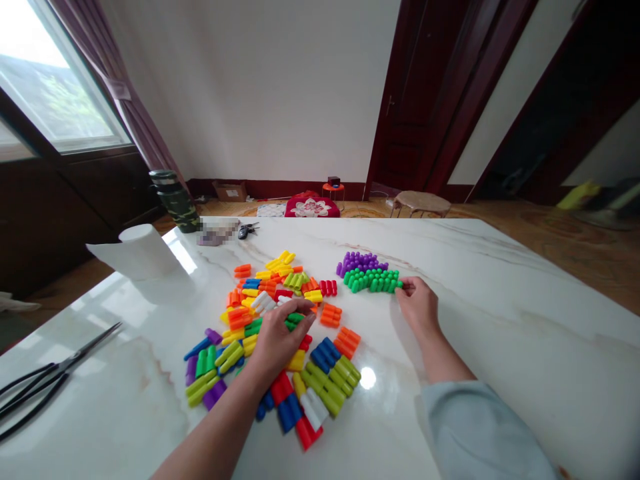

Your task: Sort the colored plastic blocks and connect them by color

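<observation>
A heap of coloured plastic blocks [280, 333] lies on the white marble table [500, 300]. My left hand [277, 340] rests on top of the heap, its fingers curled over a green block [295, 319]. To the right a row of joined green blocks [373, 280] lies beside a row of joined purple blocks [360, 262]. My right hand [417, 303] pinches the right end of the green row with thumb and fingers.
Large black scissors [45, 380] lie at the left table edge. A white paper roll [140, 250], a camouflage flask [175, 200] and keys [246, 230] stand at the far left corner. Beyond the table are a small stool [420, 201] and a red cushion [311, 207].
</observation>
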Demonstrator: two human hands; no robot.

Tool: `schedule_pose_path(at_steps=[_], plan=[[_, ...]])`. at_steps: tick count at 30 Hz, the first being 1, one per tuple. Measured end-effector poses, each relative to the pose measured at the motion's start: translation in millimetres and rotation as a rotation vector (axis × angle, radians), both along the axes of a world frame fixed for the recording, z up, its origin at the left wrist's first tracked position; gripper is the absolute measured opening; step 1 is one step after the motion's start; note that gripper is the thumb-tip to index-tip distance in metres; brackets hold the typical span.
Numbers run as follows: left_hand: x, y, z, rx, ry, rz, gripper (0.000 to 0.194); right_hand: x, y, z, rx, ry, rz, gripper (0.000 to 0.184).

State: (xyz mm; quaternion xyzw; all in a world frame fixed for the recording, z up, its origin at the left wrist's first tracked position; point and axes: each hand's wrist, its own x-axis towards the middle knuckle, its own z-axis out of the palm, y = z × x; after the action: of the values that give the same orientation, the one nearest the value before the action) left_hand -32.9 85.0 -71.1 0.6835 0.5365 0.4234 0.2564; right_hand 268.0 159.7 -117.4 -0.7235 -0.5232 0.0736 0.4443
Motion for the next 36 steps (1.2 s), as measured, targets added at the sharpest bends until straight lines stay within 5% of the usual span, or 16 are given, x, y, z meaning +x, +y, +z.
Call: schedule_pose_path(at_steps=[4, 9, 11, 16, 19, 24, 32, 36], plan=[[3, -3, 6.3, -0.134, -0.212, -0.062, 0.034, -1, 0, 1.6, 0.05, 0.008, 0.004, 0.027], [4, -4, 12.6, -0.48, -0.874, -0.241, 0.062, -24, -15, 25.3, 0.245, 0.02, -0.008, 0.022], [4, -4, 14.2, -0.562, -1.054, -0.295, 0.067, -43, -28, 37.5, 0.297, 0.069, 0.176, 0.021], [5, -8, 17.5, -0.627, -1.315, -0.394, 0.071, -93, -58, 52.4, 0.306, -0.006, 0.912, 0.029], [6, -11, 16.3, -0.647, -1.357, -0.457, 0.069, -108, -65, 50.9, 0.294, -0.081, 1.089, 0.042], [9, -10, 2.7, -0.633, -1.27, -0.586, 0.068, -109, -64, 48.9, 0.312, -0.153, 1.091, 0.029], [7, -8, -8.1, -0.579, -1.106, -0.68, 0.067, -108, -62, 50.0, 0.361, -0.262, 0.887, 0.018], [4, -7, -5.8, -0.584, -1.071, -0.654, 0.068, -93, -53, 46.7, 0.415, -0.203, 0.634, 0.021]])
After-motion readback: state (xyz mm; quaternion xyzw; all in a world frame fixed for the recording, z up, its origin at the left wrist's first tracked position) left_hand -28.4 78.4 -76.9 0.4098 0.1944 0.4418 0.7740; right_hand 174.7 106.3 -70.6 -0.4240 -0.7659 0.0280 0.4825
